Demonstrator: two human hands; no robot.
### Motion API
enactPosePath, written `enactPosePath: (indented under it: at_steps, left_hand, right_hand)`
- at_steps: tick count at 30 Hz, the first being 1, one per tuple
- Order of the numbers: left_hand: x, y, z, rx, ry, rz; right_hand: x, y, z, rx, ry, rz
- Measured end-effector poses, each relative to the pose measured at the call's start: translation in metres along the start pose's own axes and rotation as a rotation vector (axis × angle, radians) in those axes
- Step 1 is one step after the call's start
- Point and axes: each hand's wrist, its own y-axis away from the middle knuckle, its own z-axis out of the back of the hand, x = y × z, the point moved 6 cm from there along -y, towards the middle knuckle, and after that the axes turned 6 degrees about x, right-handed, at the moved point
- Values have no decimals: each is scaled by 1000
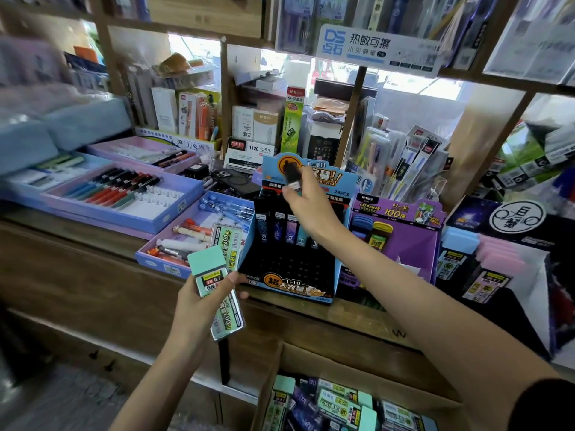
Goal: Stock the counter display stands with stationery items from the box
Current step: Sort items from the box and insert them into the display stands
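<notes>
Cardboard box (311, 359); black case (294, 178) roughly upright

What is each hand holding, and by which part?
Left hand grips two stacked mint-green lead cases around the stack's middle. Right hand pinches a dark lead case by its lower end, above the black display stand.

Stationery shop: pen trays (124, 194), retail display stands (292, 244), stocked shelves (255, 126)

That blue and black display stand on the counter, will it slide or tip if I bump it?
Likely slides easily: the display stand looks like thin card with most slots empty, so light. Its front sits close to the counter edge, so a pull could drop it.
</notes>
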Motion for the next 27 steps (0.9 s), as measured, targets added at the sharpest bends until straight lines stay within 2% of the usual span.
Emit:
enactPosePath:
  at_steps: [6, 10, 13, 20, 27]
  left_hand:
    - [1, 2, 5, -1, -3, 5]
    - [4, 2, 7, 11, -4, 11]
    - [6, 1, 5, 21, 6, 8]
    - [14, -2, 3, 23, 19, 19]
    - [17, -2, 2, 10, 54, 23]
  right_hand:
    - [14, -23, -17, 53, 199, 56]
    - [13, -28, -33, 176, 528, 61]
    - [13, -27, -36, 183, 687, 107]
    - [6, -29, -20, 106, 504, 7]
    - [2, -23, -23, 72, 497, 2]
